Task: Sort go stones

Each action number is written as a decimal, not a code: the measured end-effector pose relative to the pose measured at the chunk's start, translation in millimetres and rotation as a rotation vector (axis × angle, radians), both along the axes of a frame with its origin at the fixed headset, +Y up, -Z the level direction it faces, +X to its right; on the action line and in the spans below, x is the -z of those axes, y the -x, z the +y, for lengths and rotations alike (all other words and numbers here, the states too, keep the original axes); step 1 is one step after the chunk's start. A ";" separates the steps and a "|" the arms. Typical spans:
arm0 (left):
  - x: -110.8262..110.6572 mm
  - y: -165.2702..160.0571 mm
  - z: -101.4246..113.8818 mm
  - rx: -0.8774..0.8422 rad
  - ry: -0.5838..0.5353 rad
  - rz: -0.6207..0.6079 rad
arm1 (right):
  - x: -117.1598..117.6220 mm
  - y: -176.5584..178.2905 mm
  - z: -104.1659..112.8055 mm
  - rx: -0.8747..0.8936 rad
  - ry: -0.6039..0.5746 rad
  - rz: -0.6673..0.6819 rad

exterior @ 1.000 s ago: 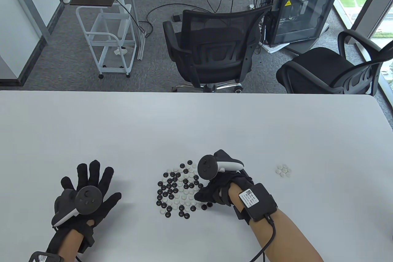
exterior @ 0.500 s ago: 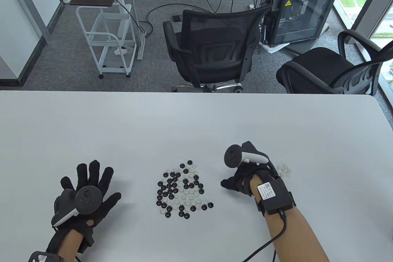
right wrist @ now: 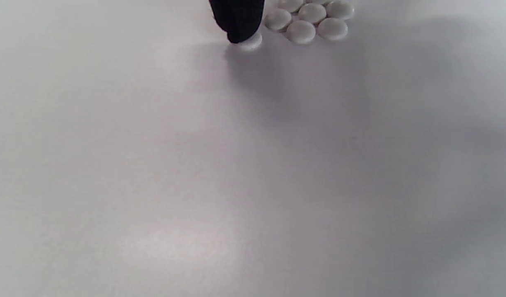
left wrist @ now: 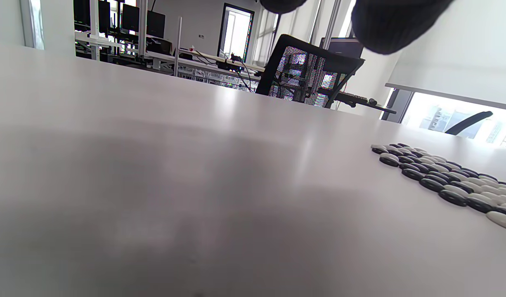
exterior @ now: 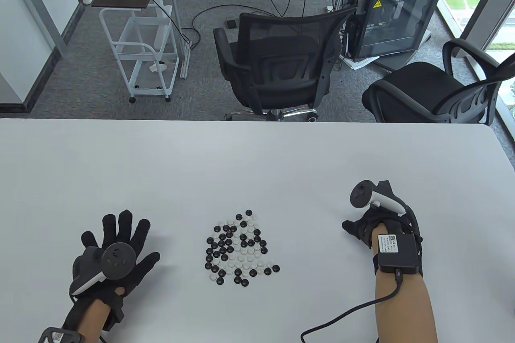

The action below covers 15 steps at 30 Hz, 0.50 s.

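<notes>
A mixed pile of black and white Go stones lies at the table's front middle, also seen low at the right in the left wrist view. My left hand rests flat on the table left of the pile, fingers spread, holding nothing. My right hand is to the right of the pile with its fingers curled. It hides the small group of white stones in the table view. In the right wrist view a gloved fingertip holds one white stone at the table surface, just left of that group.
The white table stretches wide behind the stones. Two black office chairs stand beyond its far edge. A black cable trails from my right wrist across the table's front.
My right hand left the mixed pile with a white stone and travelled right to the group of white stones, which it now covers. The left hand has stayed put.
</notes>
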<state>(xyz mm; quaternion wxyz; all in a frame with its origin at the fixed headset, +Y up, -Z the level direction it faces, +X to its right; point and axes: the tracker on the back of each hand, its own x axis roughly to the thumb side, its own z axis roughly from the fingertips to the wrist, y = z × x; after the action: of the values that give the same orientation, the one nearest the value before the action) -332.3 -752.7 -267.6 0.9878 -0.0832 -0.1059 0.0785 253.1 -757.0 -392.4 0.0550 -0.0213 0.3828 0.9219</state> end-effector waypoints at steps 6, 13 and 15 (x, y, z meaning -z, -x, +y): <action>0.6 -1.5 -0.4 0.006 0.003 -0.002 | -1.0 -6.0 0.4 -0.012 -0.009 -0.009; 1.1 -1.8 -0.7 0.003 0.003 0.000 | -3.8 22.8 19.2 0.042 -0.070 0.101; 1.3 -1.7 -1.0 0.003 0.006 0.001 | -6.8 41.7 25.0 0.088 -0.068 0.177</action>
<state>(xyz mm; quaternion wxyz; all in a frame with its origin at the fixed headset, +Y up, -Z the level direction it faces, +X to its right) -330.5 -753.8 -268.9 0.9877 -0.0863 -0.1051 0.0775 211.4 -732.0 -385.6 0.0621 0.0791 0.3553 0.9293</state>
